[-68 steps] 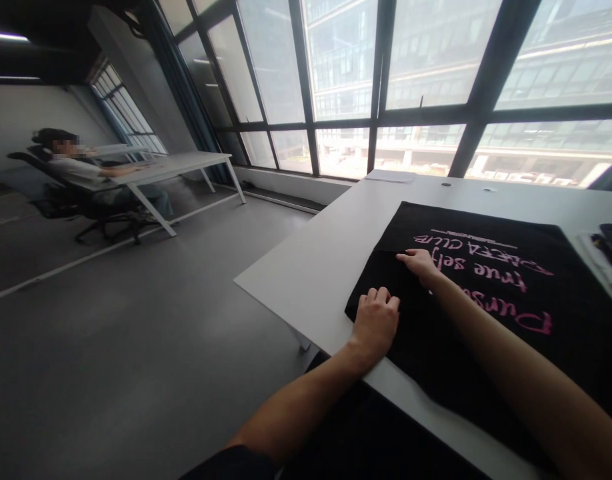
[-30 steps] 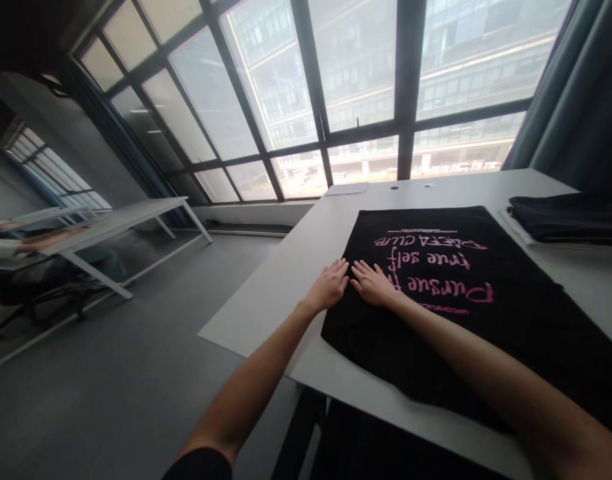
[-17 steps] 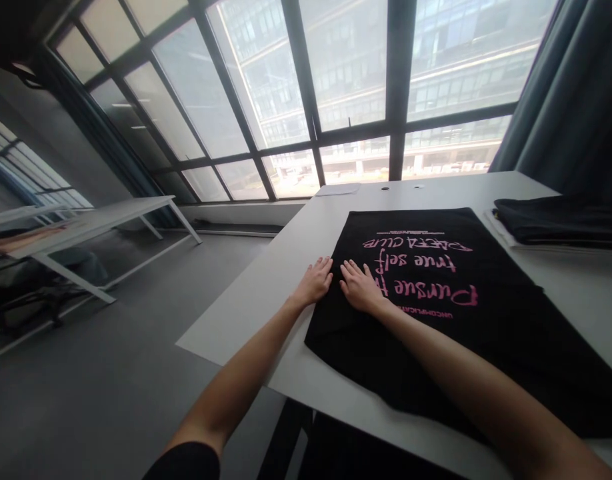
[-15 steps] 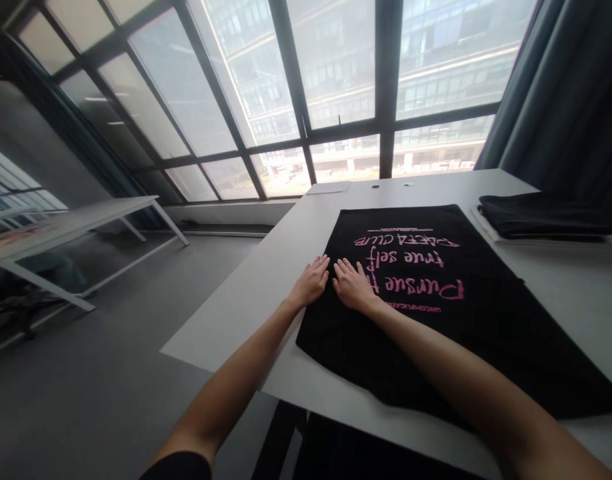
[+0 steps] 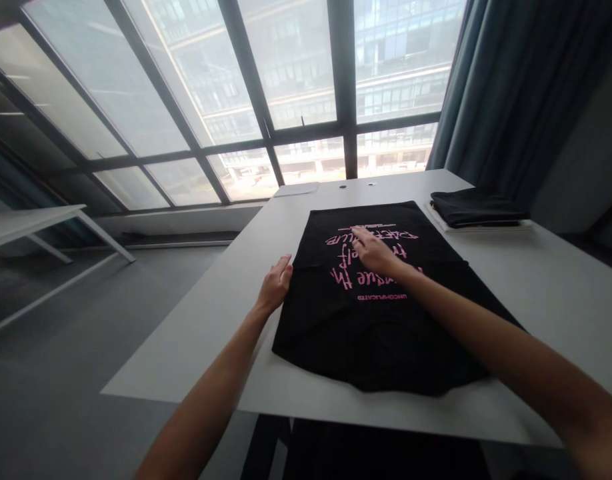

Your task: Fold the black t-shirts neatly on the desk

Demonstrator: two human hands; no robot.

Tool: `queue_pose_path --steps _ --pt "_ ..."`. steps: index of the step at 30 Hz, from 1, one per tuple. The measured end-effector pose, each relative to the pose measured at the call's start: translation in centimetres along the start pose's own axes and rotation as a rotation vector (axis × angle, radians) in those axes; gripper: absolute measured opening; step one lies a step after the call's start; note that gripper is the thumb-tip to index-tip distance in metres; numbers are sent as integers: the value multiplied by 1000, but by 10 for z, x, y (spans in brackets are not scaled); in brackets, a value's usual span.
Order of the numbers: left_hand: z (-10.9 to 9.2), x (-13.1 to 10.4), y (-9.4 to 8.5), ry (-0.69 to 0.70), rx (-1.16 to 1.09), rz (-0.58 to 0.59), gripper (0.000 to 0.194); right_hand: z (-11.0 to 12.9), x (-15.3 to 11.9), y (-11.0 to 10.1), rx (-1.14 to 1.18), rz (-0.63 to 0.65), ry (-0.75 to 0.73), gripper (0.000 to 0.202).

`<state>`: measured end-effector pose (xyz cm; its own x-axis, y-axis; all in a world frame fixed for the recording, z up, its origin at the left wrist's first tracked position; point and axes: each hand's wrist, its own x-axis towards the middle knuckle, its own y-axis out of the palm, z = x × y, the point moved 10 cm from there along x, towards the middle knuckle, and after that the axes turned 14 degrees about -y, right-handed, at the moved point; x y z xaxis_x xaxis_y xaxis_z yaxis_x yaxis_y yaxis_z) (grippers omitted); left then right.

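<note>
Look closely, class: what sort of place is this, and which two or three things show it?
Probably an office or workroom. A broad white table carries a printed black cloth, another white table stands off to the left, and tall dark-framed windows face a large building outside.

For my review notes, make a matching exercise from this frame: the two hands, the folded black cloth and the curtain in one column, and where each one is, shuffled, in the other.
Column 1
1. Left hand
2. Right hand
3. Folded black cloth
4. Curtain

Column 2
a. Lying beyond and to the right of the black printed garment
b. Over the pink lettering
c. Hanging at the right side of the window
d. At the garment's left edge

Right pairs: 1-d, 2-b, 3-a, 4-c
</note>
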<state>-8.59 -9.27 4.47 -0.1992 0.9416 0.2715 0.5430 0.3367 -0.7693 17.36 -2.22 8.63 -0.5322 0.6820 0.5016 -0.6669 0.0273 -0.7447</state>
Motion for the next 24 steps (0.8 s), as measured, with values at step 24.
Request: queue_pose_path --steps 24 --pt "-20 -35 80 232 434 323 61 -189 -236 -236 -129 -760 388 54"
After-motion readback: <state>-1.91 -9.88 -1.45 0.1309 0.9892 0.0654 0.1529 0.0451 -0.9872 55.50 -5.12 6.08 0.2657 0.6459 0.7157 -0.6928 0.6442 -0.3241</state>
